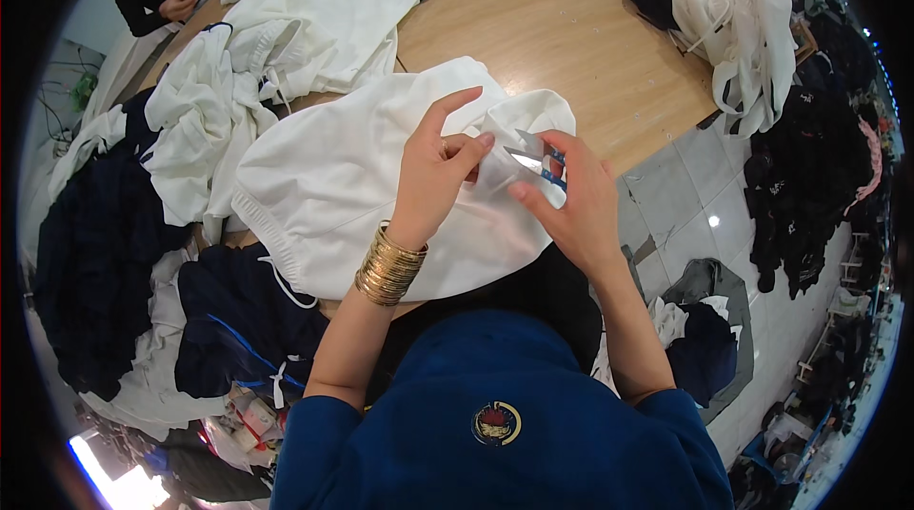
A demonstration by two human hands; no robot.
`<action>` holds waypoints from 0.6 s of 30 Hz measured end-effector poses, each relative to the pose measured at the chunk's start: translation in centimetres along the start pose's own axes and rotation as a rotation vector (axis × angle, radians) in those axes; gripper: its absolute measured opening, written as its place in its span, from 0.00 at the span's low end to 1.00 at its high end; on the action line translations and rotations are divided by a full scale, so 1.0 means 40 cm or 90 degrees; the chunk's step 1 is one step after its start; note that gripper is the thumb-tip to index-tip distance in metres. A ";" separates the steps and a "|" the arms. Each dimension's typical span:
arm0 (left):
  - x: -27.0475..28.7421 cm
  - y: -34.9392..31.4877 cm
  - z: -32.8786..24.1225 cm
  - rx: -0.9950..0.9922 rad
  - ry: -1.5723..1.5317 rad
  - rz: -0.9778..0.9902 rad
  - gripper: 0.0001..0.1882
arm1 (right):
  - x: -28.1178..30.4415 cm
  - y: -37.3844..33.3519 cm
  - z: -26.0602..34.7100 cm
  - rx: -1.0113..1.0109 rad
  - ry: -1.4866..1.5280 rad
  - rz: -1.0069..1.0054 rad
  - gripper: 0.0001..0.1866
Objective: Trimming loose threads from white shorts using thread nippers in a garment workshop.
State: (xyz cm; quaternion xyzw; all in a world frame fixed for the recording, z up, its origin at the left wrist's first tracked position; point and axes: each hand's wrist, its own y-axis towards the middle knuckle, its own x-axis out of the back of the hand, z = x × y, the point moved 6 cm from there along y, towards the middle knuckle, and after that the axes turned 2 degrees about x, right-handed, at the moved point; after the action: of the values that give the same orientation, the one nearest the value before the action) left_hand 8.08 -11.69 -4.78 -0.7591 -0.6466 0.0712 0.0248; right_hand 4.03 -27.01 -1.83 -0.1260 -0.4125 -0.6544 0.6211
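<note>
Left hand, centre frame, thumb and fingers pinched on white garment, index raised; right hand, beside it, half-curled round snips. Wooden table, pale grain, fills upper middle. Garment smooth, gathered along one edge, centre, under both hands. Crumpled white heap crowds table, upper left; navy heap, soft folds, left. Gold bangles stacked on left wrist. Snips: blue handles, metal blades parted.
</note>
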 end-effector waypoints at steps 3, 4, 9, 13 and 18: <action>-0.003 -0.004 -0.005 -0.015 -0.008 0.005 0.22 | -0.004 -0.009 -0.014 0.023 -0.080 -0.018 0.17; 0.000 -0.007 -0.005 -0.016 -0.004 -0.005 0.22 | -0.005 -0.012 -0.014 0.024 -0.080 -0.016 0.17; 0.000 -0.014 -0.005 -0.015 0.000 -0.013 0.22 | -0.005 -0.022 -0.009 0.031 -0.139 -0.012 0.16; -0.005 -0.017 -0.001 -0.023 0.010 -0.010 0.22 | -0.006 -0.024 -0.005 0.027 -0.144 0.001 0.16; -0.010 -0.017 0.003 -0.033 0.032 -0.001 0.22 | -0.030 -0.030 -0.050 -0.167 0.275 0.026 0.17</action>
State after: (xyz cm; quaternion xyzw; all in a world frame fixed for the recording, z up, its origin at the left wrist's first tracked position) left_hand 7.32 -11.99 -4.79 -0.7605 -0.6480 0.0355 0.0213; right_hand 3.85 -27.70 -4.35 -0.0712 -0.1788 -0.7014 0.6863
